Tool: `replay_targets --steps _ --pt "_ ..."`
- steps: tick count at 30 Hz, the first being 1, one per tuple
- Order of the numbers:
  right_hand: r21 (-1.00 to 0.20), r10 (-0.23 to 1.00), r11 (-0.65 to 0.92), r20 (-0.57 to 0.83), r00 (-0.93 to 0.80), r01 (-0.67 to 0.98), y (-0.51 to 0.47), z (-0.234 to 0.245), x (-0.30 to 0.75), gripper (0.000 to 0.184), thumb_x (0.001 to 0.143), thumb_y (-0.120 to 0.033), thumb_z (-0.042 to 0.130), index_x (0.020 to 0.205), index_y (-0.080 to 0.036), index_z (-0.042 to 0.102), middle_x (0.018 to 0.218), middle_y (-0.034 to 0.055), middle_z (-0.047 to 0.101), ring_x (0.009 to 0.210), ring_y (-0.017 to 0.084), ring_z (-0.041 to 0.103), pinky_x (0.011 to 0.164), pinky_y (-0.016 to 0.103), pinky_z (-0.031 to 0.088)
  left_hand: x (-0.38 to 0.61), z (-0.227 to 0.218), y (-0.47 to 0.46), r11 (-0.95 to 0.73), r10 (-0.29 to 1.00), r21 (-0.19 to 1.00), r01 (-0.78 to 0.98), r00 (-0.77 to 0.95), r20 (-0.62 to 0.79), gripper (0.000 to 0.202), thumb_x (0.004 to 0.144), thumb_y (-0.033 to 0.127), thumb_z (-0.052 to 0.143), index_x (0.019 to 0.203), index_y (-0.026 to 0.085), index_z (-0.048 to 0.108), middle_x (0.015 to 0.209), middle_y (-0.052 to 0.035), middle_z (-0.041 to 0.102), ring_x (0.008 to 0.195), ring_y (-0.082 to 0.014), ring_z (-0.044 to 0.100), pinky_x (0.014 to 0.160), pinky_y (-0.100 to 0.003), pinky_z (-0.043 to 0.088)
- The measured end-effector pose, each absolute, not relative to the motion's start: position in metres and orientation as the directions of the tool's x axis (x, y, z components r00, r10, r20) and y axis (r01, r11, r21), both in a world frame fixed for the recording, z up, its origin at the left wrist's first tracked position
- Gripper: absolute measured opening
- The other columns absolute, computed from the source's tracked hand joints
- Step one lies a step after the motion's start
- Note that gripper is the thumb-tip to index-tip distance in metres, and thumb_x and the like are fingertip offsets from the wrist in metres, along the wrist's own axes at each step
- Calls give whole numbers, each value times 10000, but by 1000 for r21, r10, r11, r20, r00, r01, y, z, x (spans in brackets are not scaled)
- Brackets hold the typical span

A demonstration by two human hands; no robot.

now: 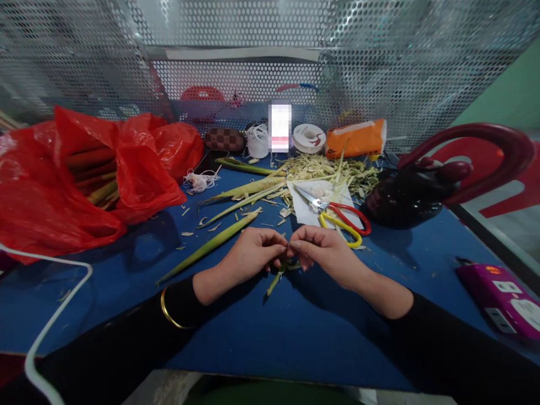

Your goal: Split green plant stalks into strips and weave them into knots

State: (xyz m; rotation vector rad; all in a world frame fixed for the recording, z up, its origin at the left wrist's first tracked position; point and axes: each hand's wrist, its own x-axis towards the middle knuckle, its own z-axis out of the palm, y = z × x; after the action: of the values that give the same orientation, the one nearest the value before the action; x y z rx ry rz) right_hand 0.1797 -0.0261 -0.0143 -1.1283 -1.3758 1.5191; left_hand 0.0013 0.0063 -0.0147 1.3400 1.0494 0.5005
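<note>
My left hand (255, 251) and my right hand (323, 251) meet fingertip to fingertip above the blue table, both closed in a pinch. From beneath their fingers hangs a small green leaf piece (275, 284), its narrow end pointing down and left. What lies right at the fingertips is mostly hidden. A long green leaf (211, 247) is on the table just left of my left hand. Beyond my right hand, scissors (323, 205) with one red and one yellow handle rest partly open on a white paper (301, 211).
A heap of leaf shreds (329, 169) lies behind the paper. Red plastic bags (143, 169) with long leaves stand left. White string (257, 140), a ribbon spool (309, 138) and an orange packet (356, 139) line the back. A dark kettle (405, 194) and purple power strip (502, 298) are right.
</note>
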Motion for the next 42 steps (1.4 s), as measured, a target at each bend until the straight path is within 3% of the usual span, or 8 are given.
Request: replay_targets --steps 7,11,15,19,22,26,32,42 --pt "-994 965 -112 -113 -238 18 -26 -14 178 183 805 -345 645 758 -171 613 610 -28 615 469 73 515 473 224 365 -2 -12 8 189 763 935 299 554 -331 88 744 207 622 758 133 669 639 3 635 522 -78 558 484 -184 435" --pt "-998 963 -52 -55 -264 17 -25 -13 182 169 833 -315 607 925 -181 651 694 -5 650 565 106 587 536 249 430 0 -11 7 193 790 937 289 521 -324 90 756 222 619 726 137 623 621 8 625 512 -80 557 467 -182 424" --pt "-965 980 127 87 -179 229 -20 -15 192 155 841 -267 599 948 -188 679 795 12 635 558 99 559 551 266 440 0 -12 8 231 800 940 250 502 -329 113 766 242 630 726 138 610 647 3 631 516 -77 556 445 -174 411" --pt "-853 942 308 209 -264 422 -18 -18 196 109 828 -269 658 889 -204 723 789 16 598 626 124 550 582 277 427 -2 -14 10 257 791 940 227 509 -339 146 786 277 631 764 132 629 696 -18 658 538 -79 573 459 -175 428" --pt "-795 925 364 249 -286 486 -22 -19 192 61 823 -245 671 824 -205 717 749 17 596 672 145 558 600 278 420 -2 -13 10 269 787 936 229 508 -350 158 802 278 616 760 127 634 697 -25 663 535 -77 574 463 -176 434" --pt "-741 919 389 270 -287 547 -25 -21 187 138 858 -195 605 731 -195 660 708 12 573 642 136 547 592 272 405 -1 -11 10 284 786 929 237 497 -367 200 815 301 601 735 121 637 714 -38 671 535 -77 576 457 -177 433" --pt "-735 905 423 310 -292 530 -24 -22 187 171 861 -150 573 695 -190 581 708 8 546 643 133 521 593 262 397 0 -9 10 309 793 922 234 472 -386 153 791 262 631 739 118 633 715 -38 679 513 -70 570 431 -165 401" --pt "-703 850 502 292 -438 504 -25 -20 191 132 839 -117 581 763 -197 654 758 11 572 679 130 555 616 262 418 -1 -6 10 308 821 932 193 441 -363 110 698 200 699 752 123 642 556 11 598 488 -76 557 405 -151 366"
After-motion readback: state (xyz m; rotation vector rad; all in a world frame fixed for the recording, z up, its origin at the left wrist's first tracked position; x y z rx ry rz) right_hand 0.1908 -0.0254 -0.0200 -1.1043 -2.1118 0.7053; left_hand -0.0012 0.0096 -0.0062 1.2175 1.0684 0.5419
